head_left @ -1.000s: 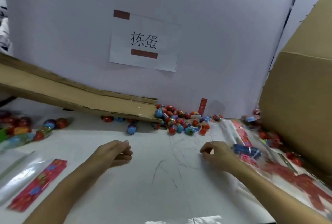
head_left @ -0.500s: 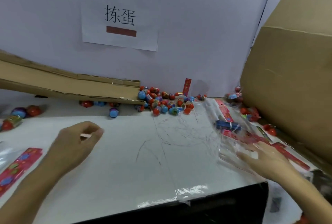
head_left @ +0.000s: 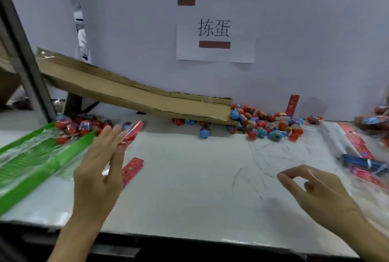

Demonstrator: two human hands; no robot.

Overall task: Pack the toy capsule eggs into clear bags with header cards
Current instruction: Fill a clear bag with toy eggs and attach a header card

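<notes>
While both hands hover over the white bench, the scene reads as follows.

Left hand: raised above the bench's left side, fingers straight and spread, grasping nothing; their tips lie near a red header card that juts up just beyond them, though contact cannot be told through the blur.

Right hand: over the right side of the bench, fingers loosely curled with the thumb and forefinger near each other, nothing seen between them.

Capsule eggs: a loose red and blue heap at the foot of the cardboard ramp, against the back wall; one blue egg sits apart in front of it.

Bagged eggs: a cluster in clear wrap at the far left, beside the green tray.

Second header card: flat on the bench, right of the left hand.

Clear bags: stacked with red cards on the right edge, a dark blue bundle lying across them.

Paper sign: fixed to the wall with two brown strips, printed "拣蛋".
</notes>
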